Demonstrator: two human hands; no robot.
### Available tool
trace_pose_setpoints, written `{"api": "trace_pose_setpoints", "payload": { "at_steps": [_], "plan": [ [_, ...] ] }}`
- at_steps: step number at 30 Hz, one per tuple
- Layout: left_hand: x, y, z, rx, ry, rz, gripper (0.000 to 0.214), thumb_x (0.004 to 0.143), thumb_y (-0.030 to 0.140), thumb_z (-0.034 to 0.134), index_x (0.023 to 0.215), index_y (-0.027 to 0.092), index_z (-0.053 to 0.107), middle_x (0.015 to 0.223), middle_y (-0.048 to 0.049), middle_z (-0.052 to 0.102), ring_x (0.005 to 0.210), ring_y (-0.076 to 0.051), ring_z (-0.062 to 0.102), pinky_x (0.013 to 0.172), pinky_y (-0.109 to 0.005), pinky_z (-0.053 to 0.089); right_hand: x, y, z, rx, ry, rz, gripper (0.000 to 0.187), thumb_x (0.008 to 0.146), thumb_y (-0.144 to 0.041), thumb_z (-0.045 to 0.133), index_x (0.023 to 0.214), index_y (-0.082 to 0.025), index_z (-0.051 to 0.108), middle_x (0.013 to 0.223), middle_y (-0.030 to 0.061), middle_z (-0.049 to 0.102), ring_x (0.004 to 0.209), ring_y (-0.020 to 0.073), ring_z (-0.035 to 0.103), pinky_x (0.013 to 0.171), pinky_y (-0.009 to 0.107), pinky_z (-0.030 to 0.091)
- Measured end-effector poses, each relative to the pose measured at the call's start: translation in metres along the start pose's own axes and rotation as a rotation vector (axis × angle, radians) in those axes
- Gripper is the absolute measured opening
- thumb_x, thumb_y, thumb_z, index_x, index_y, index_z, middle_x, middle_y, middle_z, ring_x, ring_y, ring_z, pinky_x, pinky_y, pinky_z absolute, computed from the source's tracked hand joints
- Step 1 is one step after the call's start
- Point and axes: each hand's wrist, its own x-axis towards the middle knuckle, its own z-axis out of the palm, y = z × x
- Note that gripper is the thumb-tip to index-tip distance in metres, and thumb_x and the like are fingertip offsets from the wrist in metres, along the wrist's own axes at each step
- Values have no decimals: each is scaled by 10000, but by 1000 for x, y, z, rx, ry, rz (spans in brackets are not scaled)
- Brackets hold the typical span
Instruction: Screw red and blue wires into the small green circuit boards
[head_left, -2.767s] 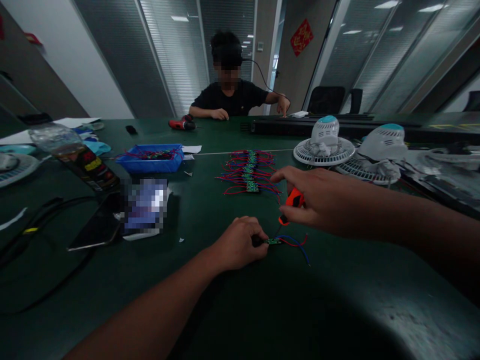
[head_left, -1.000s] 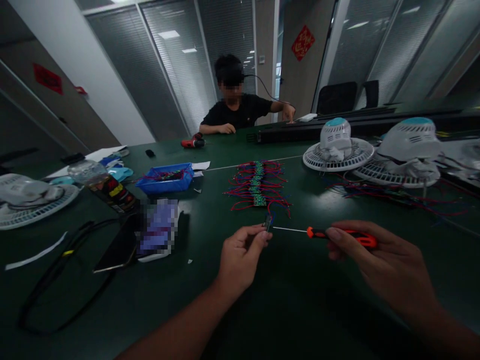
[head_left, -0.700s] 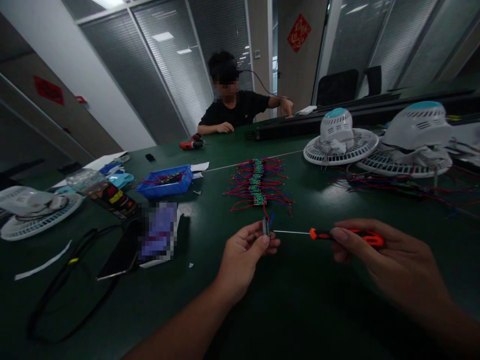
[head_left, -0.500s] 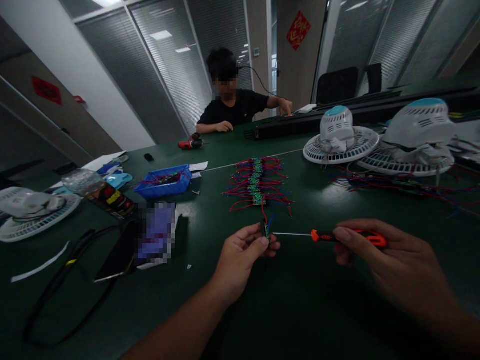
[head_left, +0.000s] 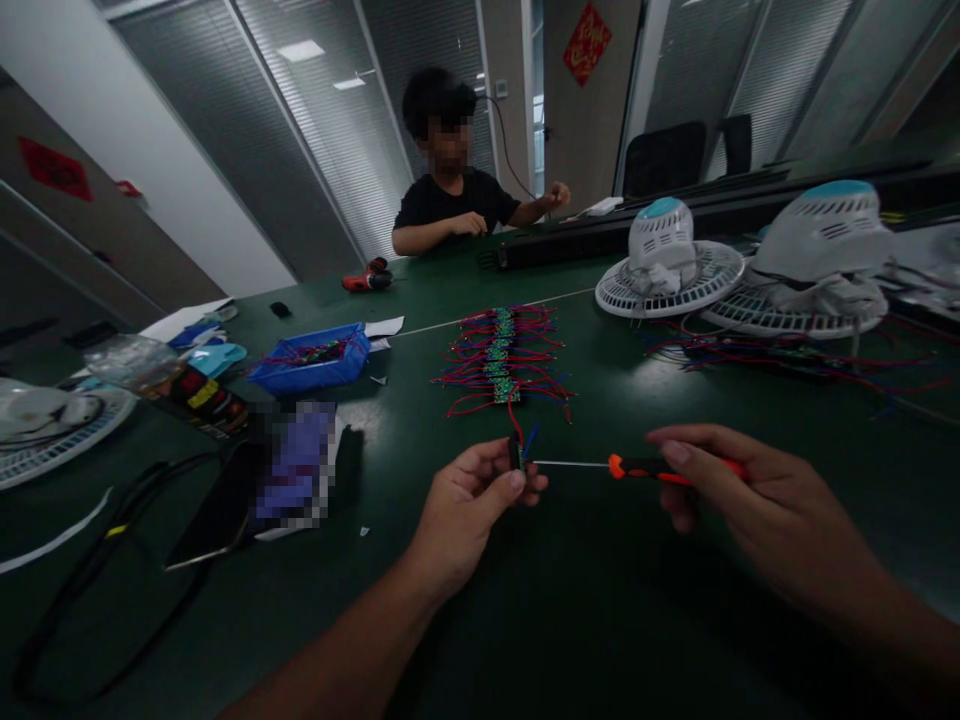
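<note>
Between the thumb and fingers of my left hand is a small circuit board, dark on one side and green on the other. A red wire and a blue wire stick up from it. My right hand is closed round the orange and black handle of a screwdriver. Its thin shaft points left, and the tip meets the board's edge beside my left fingertips; the exact contact point is too small to make out. Just beyond lies a row of green circuit boards with red and blue wires spread to both sides.
A blue bin with wired boards stands left of the row. White fan units lie at the right. At the left are a phone, a bottle and a black strap. Across the table sits a person near a red drill.
The view has shifted slightly, so most things sit further left and higher. The screwdriver stays at the board, its handle turned a little. The person opposite has raised one hand off the dark bar.
</note>
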Motion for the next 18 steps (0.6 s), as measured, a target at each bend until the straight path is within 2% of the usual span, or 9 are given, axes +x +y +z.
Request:
{"api": "trace_pose_setpoints", "payload": {
  "at_steps": [4,9,13,15,18],
  "plan": [
    [-1,2,1,10,-1,-9,334,763,138,695,1079,108,589,903,-72,712,823,-189,699,723,-292,547,1,0,0,39,33,14,430,722,-512,645,968,-160,630,618,40,662,516,184,621,502,309,513],
    [-1,2,1,25,-12,-20,330,756,145,702,1068,111,599,889,-71,708,814,-194,700,683,-278,546,3,1,-1,7,46,13,410,715,-477,652,992,-176,621,654,45,671,581,199,633,546,313,507],
    [-1,1,1,22,-14,-25,338,756,145,703,1074,112,593,887,-69,708,810,-191,699,685,-279,549,3,7,-2,6,38,-18,386,707,-449,675,998,-200,621,760,53,685,656,206,644,578,309,494],
    [-1,0,0,21,-21,-22,333,760,142,699,1074,111,592,882,-68,710,799,-184,700,699,-281,550,3,9,-3,59,2,-36,395,737,-491,651,1007,-204,618,785,52,678,654,197,638,562,299,486],
    [-1,0,0,27,-15,-16,324,764,141,696,1069,111,592,879,-66,712,788,-179,700,707,-285,551,4,8,-2,69,-78,36,522,822,-617,487,1102,-191,603,683,44,661,538,175,603,469,284,457]
  ]
}}
